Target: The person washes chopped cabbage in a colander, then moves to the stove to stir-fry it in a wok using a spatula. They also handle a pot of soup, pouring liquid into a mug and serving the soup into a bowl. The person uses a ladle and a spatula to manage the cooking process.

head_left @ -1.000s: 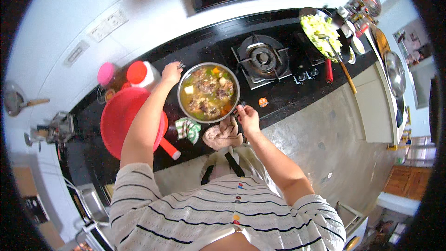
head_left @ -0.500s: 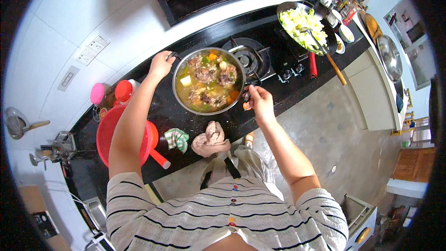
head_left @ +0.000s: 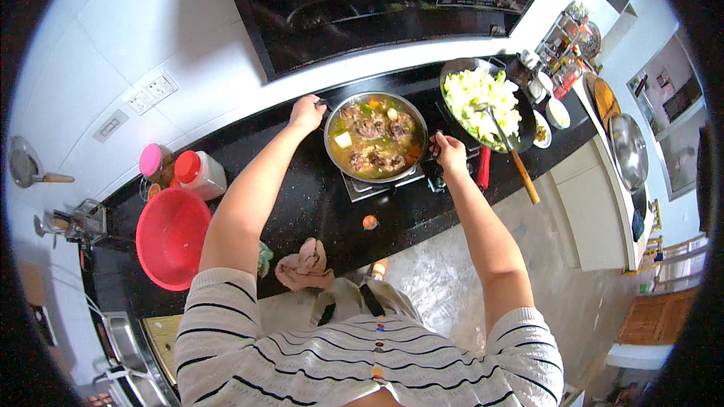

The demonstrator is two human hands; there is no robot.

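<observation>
A wide metal pot (head_left: 375,180) is over the gas stove (head_left: 363,190), hiding most of that burner. Inside is a soup (head_left: 369,143) with meat chunks, orange carrot pieces, a pale block and green bits. My left hand (head_left: 307,114) is closed around the pot's left handle, and my right hand (head_left: 450,152) grips the handle opposite. Whether the base touches the grate cannot be seen. Right of it stands a wok (head_left: 529,126) of chopped pale-green vegetables (head_left: 483,103), with a wooden-handled spatula (head_left: 526,179) resting in them.
Left on the black counter are a red plastic basin (head_left: 173,237), a red-lidded jar (head_left: 202,173) and a pink-lidded jar (head_left: 156,162). A pinkish cloth (head_left: 305,265) lies at the front edge. Bowls (head_left: 558,114) stand beyond the wok, whose red handle (head_left: 483,169) points toward me.
Both hands have carried the pot right and slightly away from the wall's left end, onto the burner that was visible before. The view has shifted too.
</observation>
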